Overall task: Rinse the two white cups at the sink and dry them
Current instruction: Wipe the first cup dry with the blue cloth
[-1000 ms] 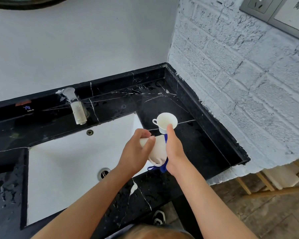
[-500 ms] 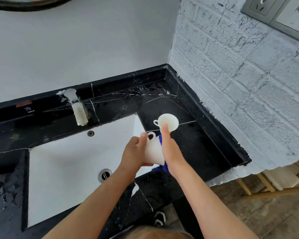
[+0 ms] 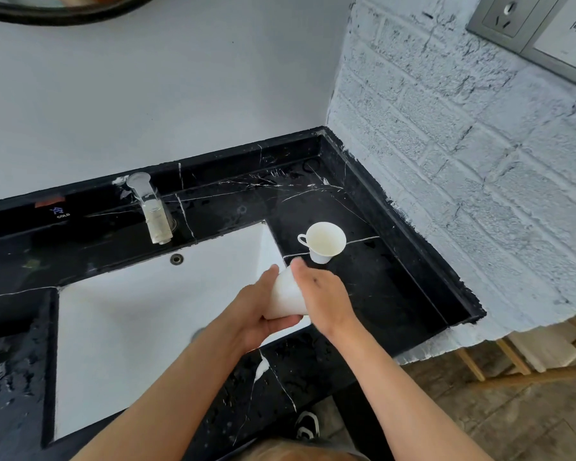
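Observation:
My left hand [image 3: 253,311] grips a white cup [image 3: 285,296], tilted on its side over the right edge of the white sink [image 3: 147,311]. My right hand [image 3: 326,297] lies over the cup's right side, back upward, with a fingertip at the cup's wide end. The blue cloth it held a moment ago is hidden under it. The second white cup [image 3: 325,242] stands upright on the black marble counter [image 3: 386,287], just beyond my hands, with its handle to the left.
A chrome faucet [image 3: 153,214] stands behind the sink, and no water runs from it. A white brick wall [image 3: 463,194] closes the counter on the right. Water drops lie on the counter's front and left. A wooden rack [image 3: 512,367] stands low on the right.
The cup has turned in my hands, so its handle no longer shows. My right hand has rolled over the cup's side, and the blue cloth has gone out of sight beneath it.

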